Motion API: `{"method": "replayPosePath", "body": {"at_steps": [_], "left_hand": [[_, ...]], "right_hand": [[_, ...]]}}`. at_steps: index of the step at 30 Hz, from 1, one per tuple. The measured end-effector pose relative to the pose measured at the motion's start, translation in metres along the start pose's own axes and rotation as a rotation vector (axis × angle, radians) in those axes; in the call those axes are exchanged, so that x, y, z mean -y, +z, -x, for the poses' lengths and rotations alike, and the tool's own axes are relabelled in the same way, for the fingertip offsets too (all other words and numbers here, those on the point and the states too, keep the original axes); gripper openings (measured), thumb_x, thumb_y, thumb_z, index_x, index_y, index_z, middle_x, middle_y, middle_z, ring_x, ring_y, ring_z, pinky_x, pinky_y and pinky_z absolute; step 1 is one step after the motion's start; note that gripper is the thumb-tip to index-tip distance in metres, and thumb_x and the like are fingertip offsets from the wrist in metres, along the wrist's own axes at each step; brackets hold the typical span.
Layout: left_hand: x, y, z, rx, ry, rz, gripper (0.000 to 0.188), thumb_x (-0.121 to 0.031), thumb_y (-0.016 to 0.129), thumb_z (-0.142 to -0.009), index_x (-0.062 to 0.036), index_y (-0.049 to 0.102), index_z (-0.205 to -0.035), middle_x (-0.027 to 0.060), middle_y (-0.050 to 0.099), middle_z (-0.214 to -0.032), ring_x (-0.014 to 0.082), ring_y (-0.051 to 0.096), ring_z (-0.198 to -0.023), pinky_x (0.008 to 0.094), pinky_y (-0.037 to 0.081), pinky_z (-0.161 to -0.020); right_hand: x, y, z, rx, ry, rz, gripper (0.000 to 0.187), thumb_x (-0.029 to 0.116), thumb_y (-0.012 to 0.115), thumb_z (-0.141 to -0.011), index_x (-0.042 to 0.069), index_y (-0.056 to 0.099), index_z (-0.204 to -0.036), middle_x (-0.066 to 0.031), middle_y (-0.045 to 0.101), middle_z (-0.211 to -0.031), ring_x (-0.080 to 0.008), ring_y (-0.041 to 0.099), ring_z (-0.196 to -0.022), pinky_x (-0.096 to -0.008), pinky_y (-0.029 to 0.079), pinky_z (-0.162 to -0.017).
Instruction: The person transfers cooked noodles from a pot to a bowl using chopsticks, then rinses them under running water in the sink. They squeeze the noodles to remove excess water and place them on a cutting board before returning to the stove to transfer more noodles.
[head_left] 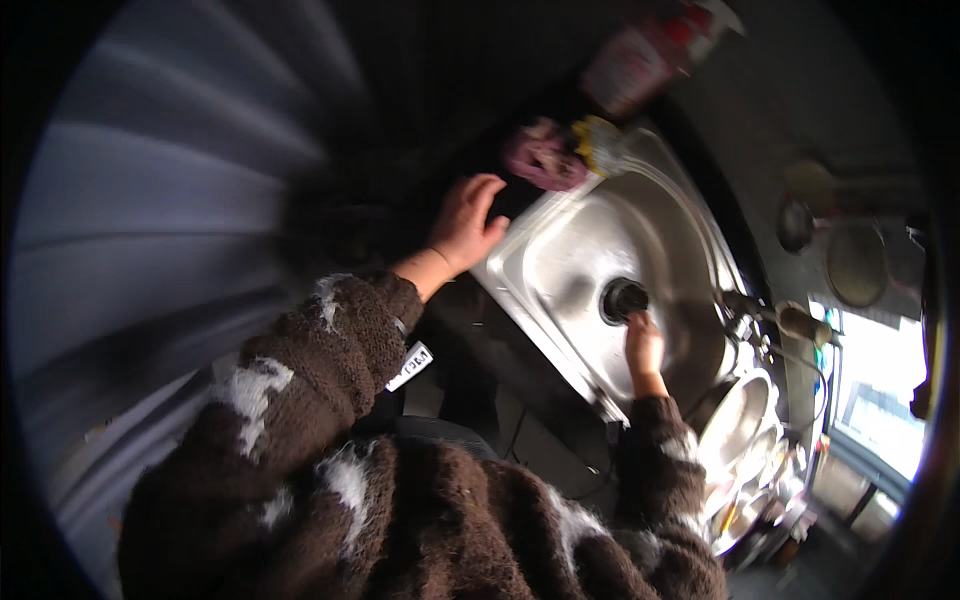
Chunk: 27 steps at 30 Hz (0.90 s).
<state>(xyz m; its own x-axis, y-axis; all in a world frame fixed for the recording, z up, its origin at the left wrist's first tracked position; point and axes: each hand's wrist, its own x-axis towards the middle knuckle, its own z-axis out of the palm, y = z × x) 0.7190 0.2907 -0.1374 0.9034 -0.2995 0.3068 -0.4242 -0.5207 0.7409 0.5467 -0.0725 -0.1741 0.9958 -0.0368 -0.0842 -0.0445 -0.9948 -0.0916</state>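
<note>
My right hand (645, 345) reaches down into a stainless steel sink (580, 245), fingers closed at the edge of a round black drain strainer (622, 298). The strainer sits at or just above the drain; blur hides which. My left hand (468, 222) hovers by the sink's left rim, fingers bent and apart, with nothing in it. Beyond it, at the sink's far left corner, lies a crumpled pinkish-purple cloth or scrubber (545, 157). Beside that is a yellow and whitish item (598, 145), too blurred to name.
A red-and-clear pump bottle (640, 68) stands behind the far corner. The faucet (742, 312) rises along the right rim. Bowls and pans (738, 425) are stacked at the right, near a bright window (880, 385). A ladle (797, 222) hangs on the wall. Pale curtain folds (170, 220) fill the left.
</note>
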Motion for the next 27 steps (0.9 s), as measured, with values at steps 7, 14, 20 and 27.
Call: {"method": "replayPosePath", "body": {"at_steps": [7,14,20,27], "left_hand": [[0.054,-0.170,0.170,-0.177,-0.147,0.015,0.044,-0.001,0.061,-0.074,-0.0050,0.053,-0.117,0.0129,0.055,-0.117,0.0306,0.052,-0.109,0.0373,0.042,-0.093],[0.152,-0.307,0.396,-0.250,-0.548,-0.222,0.042,0.003,0.056,-0.076,-0.0009,0.050,-0.118,0.0173,0.054,-0.114,0.0317,0.053,-0.106,0.0367,0.042,-0.092],[0.180,-0.337,0.562,-0.201,-1.034,-0.380,0.043,-0.007,0.057,-0.078,-0.0042,0.050,-0.120,0.0133,0.053,-0.111,0.0272,0.053,-0.101,0.0360,0.045,-0.085],[0.171,-0.303,0.655,-0.077,-1.286,-0.311,0.047,-0.002,0.061,-0.074,-0.0057,0.047,-0.119,0.0127,0.055,-0.107,0.0245,0.057,-0.092,0.0351,0.049,-0.075]], "right_hand": [[0.221,-0.115,-0.028,-0.458,-0.169,-0.426,0.019,-0.004,0.063,-0.075,0.003,0.061,-0.092,-0.0113,0.062,-0.096,-0.0288,0.061,-0.081,-0.0364,0.051,-0.072],[0.440,-0.142,-0.070,-0.308,-0.268,-1.380,0.012,-0.001,0.054,-0.088,-0.003,0.055,-0.100,-0.0100,0.050,-0.102,-0.0151,0.056,-0.079,-0.0254,0.051,-0.071],[0.519,-0.061,-0.099,0.056,-0.089,-2.044,0.014,0.016,0.049,-0.095,0.005,0.058,-0.095,-0.0013,0.055,-0.079,-0.0065,0.043,-0.056,-0.0198,0.034,-0.049],[0.553,0.235,-0.163,0.621,0.714,-1.890,0.017,0.020,0.051,-0.094,0.007,0.055,-0.104,0.0020,0.046,-0.075,-0.0070,0.036,-0.056,-0.0216,0.029,-0.048]]}}
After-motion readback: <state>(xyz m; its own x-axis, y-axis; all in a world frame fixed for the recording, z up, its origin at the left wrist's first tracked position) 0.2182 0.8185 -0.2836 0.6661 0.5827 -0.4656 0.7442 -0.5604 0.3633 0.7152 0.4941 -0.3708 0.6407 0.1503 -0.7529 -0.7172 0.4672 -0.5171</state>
